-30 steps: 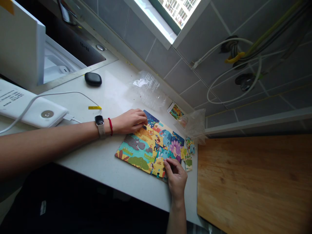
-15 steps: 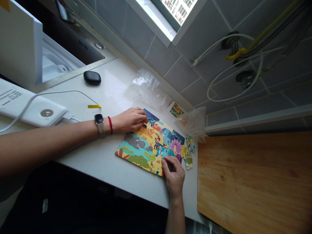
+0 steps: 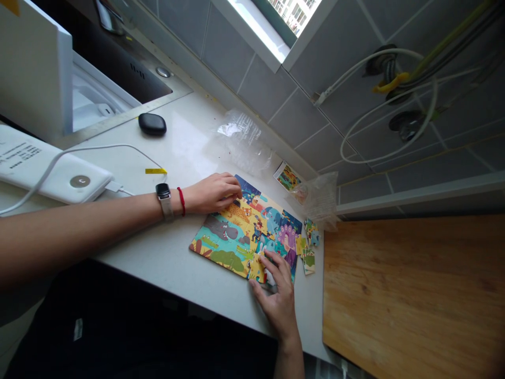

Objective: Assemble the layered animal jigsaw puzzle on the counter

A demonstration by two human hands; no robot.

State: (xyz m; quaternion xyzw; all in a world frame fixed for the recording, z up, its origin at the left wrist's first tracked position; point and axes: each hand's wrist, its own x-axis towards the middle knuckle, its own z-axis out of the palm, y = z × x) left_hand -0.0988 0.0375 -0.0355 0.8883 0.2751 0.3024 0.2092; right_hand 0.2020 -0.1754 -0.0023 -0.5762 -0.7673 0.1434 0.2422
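A colourful animal jigsaw puzzle, mostly pieced together, lies on the white counter, with a hippo, a leopard, an elephant and a peacock on it. My left hand rests at its upper left edge, fingers loosely bent, tips touching the puzzle. Over the lower right part is my right hand; its thumb and fingers are spread apart around a yellow puzzle piece at the near edge. The palm and fingers hide some of that corner. Several loose puzzle pieces lie just right of the puzzle, some overlapping.
Crumpled clear plastic and a small picture card lie along the wall, beside another clear bag. A wooden board borders the right. To the left are a black case, a white power bank with a cable, and a sink.
My right hand has opened from a near pinch, its thumb moving left and down to the puzzle's near edge. My left hand stays on the puzzle. The view has shifted slightly.
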